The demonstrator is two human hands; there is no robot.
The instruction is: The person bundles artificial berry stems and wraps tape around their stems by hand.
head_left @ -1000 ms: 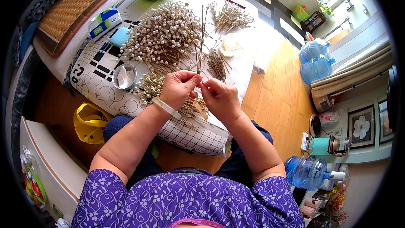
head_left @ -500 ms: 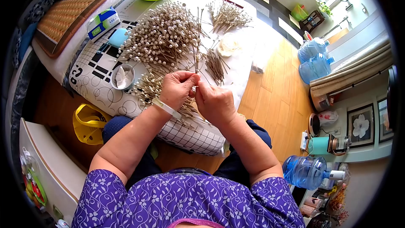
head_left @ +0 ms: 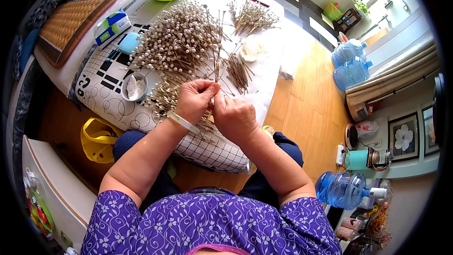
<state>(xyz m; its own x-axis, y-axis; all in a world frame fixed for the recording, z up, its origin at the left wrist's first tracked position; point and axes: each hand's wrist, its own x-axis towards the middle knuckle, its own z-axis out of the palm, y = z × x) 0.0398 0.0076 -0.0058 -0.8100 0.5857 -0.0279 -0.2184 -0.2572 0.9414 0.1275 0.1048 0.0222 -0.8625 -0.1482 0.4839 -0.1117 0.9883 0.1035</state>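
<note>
Two hands meet over the near part of the covered table, and from my distant seat I look straight down on them. The left hand has thumb and forefinger pinched together on a few slender stems. The right hand is just beside it, fingers curled in and closed; its knuckles hide the fingertips from me, so I cannot tell what, if anything, lies between them.

What I judge matters most is the line of those stems. Their long axis runs away from the body, up from the pinch toward the far side of the table, with the tips fanning slightly apart. Left fingers grip near the lower end; right fingers sit just below and to the right of that grip, so the right hand is nearer whatever short length hangs beneath. I cannot see those lower ends.

Beyond the left hand lies a large heap of white-tipped stems, partly behind the held ones from where I look. A smaller bunch of tipped stems lies beside and under the left wrist. Past the right hand rest a pile of bare sticks and a pale roll.
</note>
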